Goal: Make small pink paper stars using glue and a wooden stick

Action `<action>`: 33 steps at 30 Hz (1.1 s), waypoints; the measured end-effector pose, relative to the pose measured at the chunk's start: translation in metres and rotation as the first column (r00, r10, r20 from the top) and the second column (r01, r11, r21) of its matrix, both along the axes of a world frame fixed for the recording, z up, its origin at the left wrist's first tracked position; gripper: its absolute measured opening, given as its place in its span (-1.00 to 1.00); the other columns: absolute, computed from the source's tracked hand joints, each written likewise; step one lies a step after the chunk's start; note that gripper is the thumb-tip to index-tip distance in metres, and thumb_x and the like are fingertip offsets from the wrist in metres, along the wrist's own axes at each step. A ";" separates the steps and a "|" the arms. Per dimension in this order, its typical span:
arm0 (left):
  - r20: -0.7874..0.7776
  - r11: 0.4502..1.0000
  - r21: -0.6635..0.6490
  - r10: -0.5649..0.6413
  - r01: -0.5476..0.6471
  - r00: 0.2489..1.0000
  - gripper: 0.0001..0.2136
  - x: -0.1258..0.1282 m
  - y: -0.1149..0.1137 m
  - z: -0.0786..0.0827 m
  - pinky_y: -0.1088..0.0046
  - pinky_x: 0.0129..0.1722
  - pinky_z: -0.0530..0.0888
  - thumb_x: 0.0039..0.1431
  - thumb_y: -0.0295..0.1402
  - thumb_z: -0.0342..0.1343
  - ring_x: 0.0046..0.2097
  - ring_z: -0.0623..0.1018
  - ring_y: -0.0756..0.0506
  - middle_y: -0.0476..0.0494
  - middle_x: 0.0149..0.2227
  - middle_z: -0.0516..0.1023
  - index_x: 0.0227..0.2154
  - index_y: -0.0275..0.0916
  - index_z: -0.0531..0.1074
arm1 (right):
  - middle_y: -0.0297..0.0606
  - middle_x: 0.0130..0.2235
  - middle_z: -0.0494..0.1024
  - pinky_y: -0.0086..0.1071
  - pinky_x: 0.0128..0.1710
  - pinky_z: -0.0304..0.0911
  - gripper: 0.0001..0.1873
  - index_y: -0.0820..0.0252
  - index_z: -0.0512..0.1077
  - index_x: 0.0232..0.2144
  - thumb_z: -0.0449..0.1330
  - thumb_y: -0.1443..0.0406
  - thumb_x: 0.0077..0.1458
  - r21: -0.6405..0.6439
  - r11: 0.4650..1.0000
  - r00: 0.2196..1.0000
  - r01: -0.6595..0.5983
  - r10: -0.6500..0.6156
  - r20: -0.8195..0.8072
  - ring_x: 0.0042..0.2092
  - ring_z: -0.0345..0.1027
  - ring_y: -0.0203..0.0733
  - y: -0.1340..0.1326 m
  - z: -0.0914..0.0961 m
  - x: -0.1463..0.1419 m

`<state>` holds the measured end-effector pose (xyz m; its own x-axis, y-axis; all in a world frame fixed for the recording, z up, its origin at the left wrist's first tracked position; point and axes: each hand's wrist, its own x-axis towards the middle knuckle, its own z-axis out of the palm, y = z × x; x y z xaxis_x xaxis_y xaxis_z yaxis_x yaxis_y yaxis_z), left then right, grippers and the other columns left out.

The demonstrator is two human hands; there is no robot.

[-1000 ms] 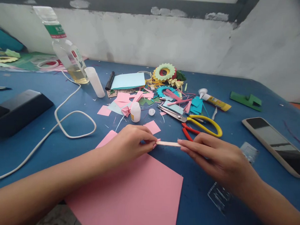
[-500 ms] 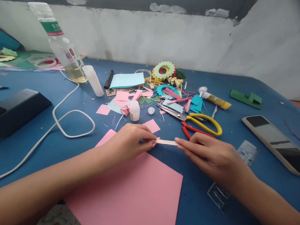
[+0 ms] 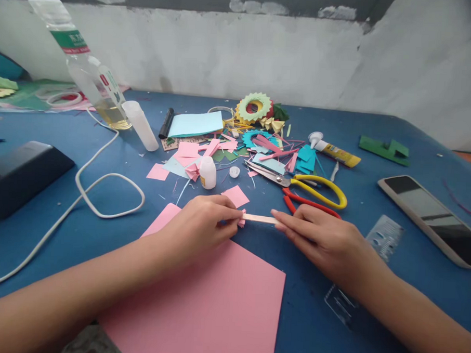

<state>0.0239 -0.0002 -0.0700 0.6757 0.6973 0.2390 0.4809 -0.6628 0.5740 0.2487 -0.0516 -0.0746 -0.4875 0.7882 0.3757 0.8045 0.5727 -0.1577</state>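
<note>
A pale flat wooden stick (image 3: pixel 258 218) is stretched level between my two hands. My left hand (image 3: pixel 208 218) pinches its left end, together with a small bit of folded pink paper (image 3: pixel 242 221) that is mostly hidden by the fingers. At the right end, my right hand (image 3: pixel 319 233) grips the stick between thumb and fingertips. Under my left forearm lies a large pink sheet (image 3: pixel 218 295). Just beyond the hands are a small pink square (image 3: pixel 235 196), a white glue bottle (image 3: pixel 208 172) and its white cap (image 3: pixel 234 172).
Scissors (image 3: pixel 285 182) with yellow and red handles lie by my right hand. Paper scraps (image 3: pixel 190 151) and zigzag paper rings (image 3: pixel 254 108) are heaped behind. A phone (image 3: pixel 432 216) lies right; a white cable (image 3: pixel 82 190), black device (image 3: pixel 24 177) and tall clear bottle (image 3: pixel 84 76) stand left.
The view has shifted slightly, so the table things appear a little further left. Both hands keep their hold on the stick; a bit more of the pink paper shows beneath the left fingertips.
</note>
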 end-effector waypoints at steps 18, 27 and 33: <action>0.036 0.999 0.039 -0.009 0.008 0.999 -0.84 0.002 -0.004 -0.010 0.54 -0.40 0.38 0.11 -0.53 0.05 -0.39 0.47 0.02 -0.13 -0.37 0.50 -0.37 -0.33 0.55 | -0.31 -0.49 0.29 -0.45 -0.49 0.18 -0.74 0.33 0.46 -0.16 0.02 0.34 0.21 0.001 0.999 0.997 0.054 -0.054 -0.055 -0.48 0.28 -0.33 -0.003 -0.003 -0.005; 0.056 0.996 0.089 0.002 -0.007 0.998 -0.85 0.002 -0.005 -0.014 0.54 -0.42 0.38 0.10 -0.54 0.07 -0.41 0.46 0.01 -0.13 -0.39 0.50 -0.40 -0.34 0.56 | -0.29 -0.49 0.31 -0.45 -0.53 0.17 -0.67 0.26 0.47 -0.18 -0.06 0.27 0.24 0.027 0.997 0.997 0.075 -0.075 -0.019 -0.50 0.28 -0.31 -0.005 -0.001 -0.006; 0.046 0.998 0.067 0.008 -0.011 0.999 -0.85 0.002 -0.006 -0.014 0.52 -0.41 0.38 0.10 -0.54 0.06 -0.41 0.47 0.00 -0.14 -0.38 0.50 -0.42 -0.34 0.55 | -0.28 -0.51 0.31 -0.45 -0.54 0.17 -0.63 0.28 0.49 -0.19 -0.09 0.27 0.25 0.034 0.996 0.996 0.085 -0.084 -0.013 -0.50 0.28 -0.30 -0.007 0.000 -0.006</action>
